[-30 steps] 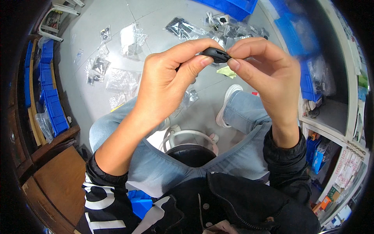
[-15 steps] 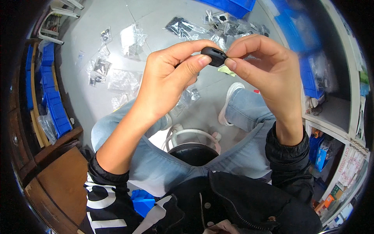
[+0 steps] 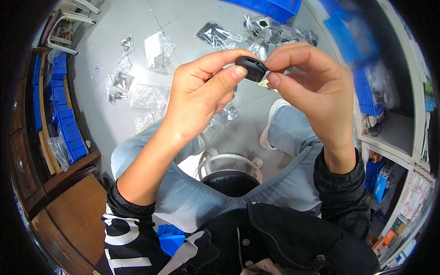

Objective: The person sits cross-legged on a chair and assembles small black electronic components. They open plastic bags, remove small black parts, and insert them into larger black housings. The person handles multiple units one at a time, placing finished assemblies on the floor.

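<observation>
A small, rounded black plastic casing [image 3: 252, 69] with a slot along its upper edge is held up in front of me. My left hand [image 3: 198, 89] pinches its left end between thumb and index finger, the other fingers curled behind. At its right end is my right hand [image 3: 318, 80], bent in a loose pinch. The right index fingertip touches the rim, and the thumb tip rests just below it. Whether anything small lies between those two fingertips cannot be made out. A pale yellow-green piece [image 3: 264, 84] shows on the floor beneath the casing.
Clear bags of small parts [image 3: 120, 85] and a heap of bagged black items [image 3: 275, 34] lie on the grey floor. A blue bin [image 3: 270, 8] stands at the far side. Shelving [image 3: 392, 126] is on my right, blue trays [image 3: 68, 133] on my left. A black stool seat [image 3: 231, 182] is beneath me.
The casing has tilted slightly, showing more of its face. My right thumb has moved a little down and away from its edge. My left hand keeps its hold.
</observation>
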The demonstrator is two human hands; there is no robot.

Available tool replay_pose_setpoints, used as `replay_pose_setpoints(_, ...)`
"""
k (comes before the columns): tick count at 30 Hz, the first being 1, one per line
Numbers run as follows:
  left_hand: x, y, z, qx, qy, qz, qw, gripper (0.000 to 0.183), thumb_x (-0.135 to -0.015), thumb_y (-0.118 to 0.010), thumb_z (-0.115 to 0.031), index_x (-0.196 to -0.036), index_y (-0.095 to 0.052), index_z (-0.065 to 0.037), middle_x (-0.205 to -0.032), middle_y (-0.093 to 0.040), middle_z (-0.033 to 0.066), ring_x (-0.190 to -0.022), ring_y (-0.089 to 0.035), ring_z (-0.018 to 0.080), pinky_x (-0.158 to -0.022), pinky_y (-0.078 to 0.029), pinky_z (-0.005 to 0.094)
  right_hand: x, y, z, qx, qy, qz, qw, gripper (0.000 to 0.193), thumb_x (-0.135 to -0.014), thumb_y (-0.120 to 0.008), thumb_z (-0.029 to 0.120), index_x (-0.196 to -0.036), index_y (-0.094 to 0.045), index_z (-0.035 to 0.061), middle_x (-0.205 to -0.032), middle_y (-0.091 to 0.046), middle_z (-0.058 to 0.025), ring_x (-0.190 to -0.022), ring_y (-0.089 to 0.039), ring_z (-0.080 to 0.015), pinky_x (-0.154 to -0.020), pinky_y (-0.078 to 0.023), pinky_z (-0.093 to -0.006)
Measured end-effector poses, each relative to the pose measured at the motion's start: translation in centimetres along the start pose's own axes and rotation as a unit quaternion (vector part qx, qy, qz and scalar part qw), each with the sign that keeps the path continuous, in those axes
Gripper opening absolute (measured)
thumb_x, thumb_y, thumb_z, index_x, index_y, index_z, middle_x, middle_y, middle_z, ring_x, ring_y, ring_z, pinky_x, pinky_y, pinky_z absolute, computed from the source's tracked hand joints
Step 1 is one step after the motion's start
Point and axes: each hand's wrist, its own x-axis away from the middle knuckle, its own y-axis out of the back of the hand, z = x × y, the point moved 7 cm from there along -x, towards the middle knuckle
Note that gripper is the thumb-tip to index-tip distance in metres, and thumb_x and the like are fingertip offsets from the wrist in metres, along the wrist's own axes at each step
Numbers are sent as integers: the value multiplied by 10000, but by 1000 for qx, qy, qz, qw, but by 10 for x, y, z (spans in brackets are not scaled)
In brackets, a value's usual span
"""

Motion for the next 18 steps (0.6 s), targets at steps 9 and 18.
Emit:
replay_pose_setpoints(9,1,-1,-2,-18,-13,4,1000,228,-869,-555,-120,-1069,-602,-20,-606,-503,-50,-467,-332,1,-408,-247,163,0,-1,2,7,3,-12,1000,129,-736,-642,-60,-854,-599,-30,-886,-586,-87,-815,-560,-135,-722,-470,-241)
replay_pose_setpoints(18,5,-3,-12,-87,-61,-9,994,217,-863,-554,-107,-1054,-608,-20,-640,-516,-50,-504,-336,2,-435,-259,163,1,-1,0,-24,-10,-13,1000,120,-731,-657,-47,-830,-594,-20,-869,-587,-83,-808,-560,-137,-724,-460,-242)
